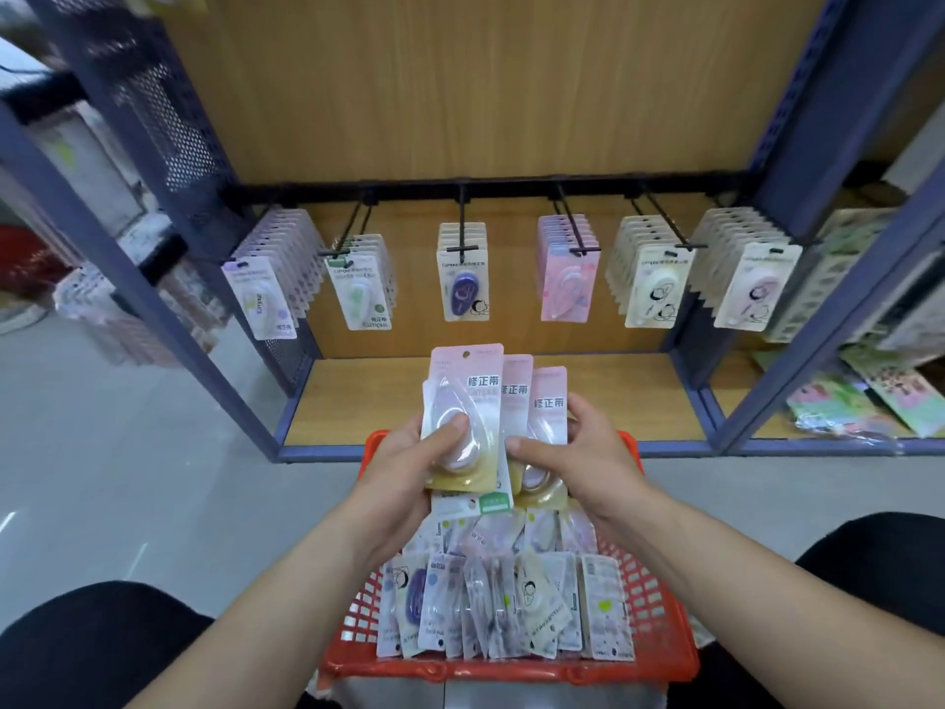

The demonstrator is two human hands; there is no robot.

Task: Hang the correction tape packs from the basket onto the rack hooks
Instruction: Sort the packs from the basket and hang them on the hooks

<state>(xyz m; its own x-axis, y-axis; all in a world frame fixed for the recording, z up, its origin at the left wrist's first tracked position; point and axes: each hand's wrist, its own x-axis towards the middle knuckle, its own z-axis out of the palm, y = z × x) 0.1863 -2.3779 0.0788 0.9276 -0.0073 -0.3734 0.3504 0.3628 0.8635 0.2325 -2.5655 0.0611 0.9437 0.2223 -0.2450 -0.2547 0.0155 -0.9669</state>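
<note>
Left hand grips the front pack, thumb across its blister; right hand pinches the fanned packs behind. All stand upright, long axis vertical, hang-holes up, above the red basket of packs, facing the rack hooks.

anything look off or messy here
Nothing looks damaged or spilled. The hung packs sit in neat rows on the rack hooks. Only the basket is untidy: its loose packs lean at mixed angles and overlap. The left hand and right hand hold a fanned bunch of pink packs above it.
</note>
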